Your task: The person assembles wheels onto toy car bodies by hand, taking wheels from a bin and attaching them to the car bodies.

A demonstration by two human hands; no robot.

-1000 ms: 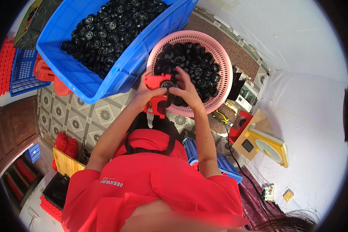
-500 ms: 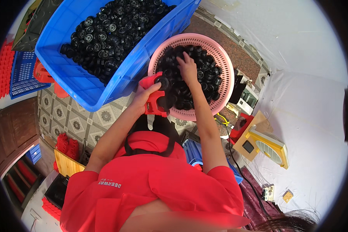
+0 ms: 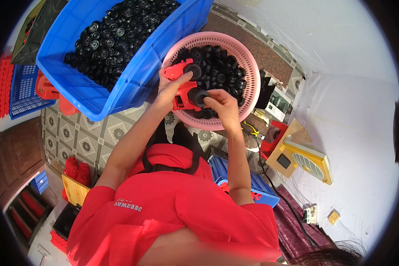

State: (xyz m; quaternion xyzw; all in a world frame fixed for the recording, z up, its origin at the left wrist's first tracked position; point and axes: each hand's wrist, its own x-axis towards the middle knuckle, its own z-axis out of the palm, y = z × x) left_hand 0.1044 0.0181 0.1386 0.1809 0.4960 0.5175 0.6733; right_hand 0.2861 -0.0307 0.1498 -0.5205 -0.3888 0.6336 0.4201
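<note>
My left hand [image 3: 169,90] is closed round a red plastic toy vehicle body [image 3: 182,101], its thumb lying by a black wheel [image 3: 192,71] at the far end of the body. At the near end, my right hand [image 3: 224,106] pinches a second black toy wheel [image 3: 197,96] against the body's side. Both hands are over the near left part of a round pink basket [image 3: 251,57], which is heaped with loose black wheels [image 3: 218,66]. Whether the near wheel is seated on the body I cannot tell.
A large blue bin [image 3: 139,73] full of black wheels stands left of the basket. At right are yellow-handled pliers [image 3: 250,129], a yellow fan-like device [image 3: 307,162] and a black cable [image 3: 270,177]. A blue crate [image 3: 256,186] with red parts stands near my right arm.
My right hand has come out of the heap toward the left hand and now has a wheel at the red body. Both the basket and bin appear slightly shifted up and left.
</note>
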